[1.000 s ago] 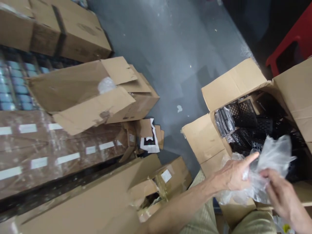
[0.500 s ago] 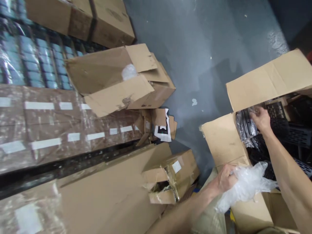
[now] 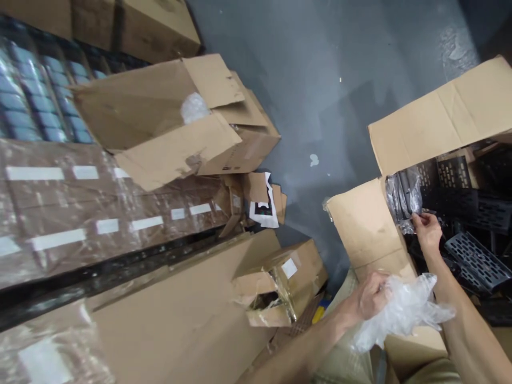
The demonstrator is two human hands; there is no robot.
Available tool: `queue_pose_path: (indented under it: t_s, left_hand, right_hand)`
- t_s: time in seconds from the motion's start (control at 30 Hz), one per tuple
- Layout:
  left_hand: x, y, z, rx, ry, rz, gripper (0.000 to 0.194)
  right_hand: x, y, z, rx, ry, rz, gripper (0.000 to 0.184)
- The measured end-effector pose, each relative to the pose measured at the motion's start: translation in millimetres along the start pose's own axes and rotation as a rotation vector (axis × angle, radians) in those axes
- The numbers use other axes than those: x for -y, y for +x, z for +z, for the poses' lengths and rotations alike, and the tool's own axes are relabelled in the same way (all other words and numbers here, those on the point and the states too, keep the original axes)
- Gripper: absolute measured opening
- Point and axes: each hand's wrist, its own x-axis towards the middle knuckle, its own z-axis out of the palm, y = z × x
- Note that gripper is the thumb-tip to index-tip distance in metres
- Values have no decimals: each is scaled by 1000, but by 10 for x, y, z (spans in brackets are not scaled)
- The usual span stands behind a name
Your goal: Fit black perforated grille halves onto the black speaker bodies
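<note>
Bunched in my left hand (image 3: 374, 296) is a crumpled clear plastic bag (image 3: 406, 306), held over the near flaps of an open cardboard box (image 3: 362, 221). My right hand (image 3: 428, 230) reaches inside that box, its thumb and fingers pinching the lower edge of a clear plastic package (image 3: 404, 194) with dark contents. The package leans at the box's left inner side. Black perforated metal panels (image 3: 480, 258) lie in the box to the right of my right hand. What the package contains I cannot make out.
Another open carton (image 3: 180, 149) with a wad of clear plastic (image 3: 194, 108) stands at the left. A small torn box (image 3: 298, 277) sits below it. Film-wrapped cartons (image 3: 120, 202) and blue wrapped goods (image 3: 40, 96) fill the left. Grey floor (image 3: 304, 64) lies between.
My right hand has moved down along the package, from its top to its lower edge. A perforated panel shows more fully. My left hand still grips the bag; the view has shifted slightly.
</note>
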Motion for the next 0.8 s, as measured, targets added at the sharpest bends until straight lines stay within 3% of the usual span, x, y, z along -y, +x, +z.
queue_pose_path:
  t_s: [0.1,0.3,0.37,0.53,0.6,0.7,0.8]
  left_hand:
    - [21,-2,50,33,7,-27,41]
    - [-14,119,99,71,71,-109,46]
    - [-83,156,118,83,88,-161,47]
    - [-271,111,166,90,134,-288,53]
    - [-288,72,170,92,147,-324,53]
    - [-234,65,155,81,162,-340,47]
    - [-155,143,132,54,180,-256,40]
  right_hand:
    - [-45,151,29,-35,-56,-10,33]
    - [-154,178,-320,-109,-116,-44,26]
    - [-149,153,-277,-97,-114,-89,27]
    - [-32,285,54,-81,-90,-185,26]
    - [4,320,49,-113,-78,-192,22]
    - [36,242,-203,-216,-65,-178,28]
    - [81,48,-641,-345,-52,-151,41]
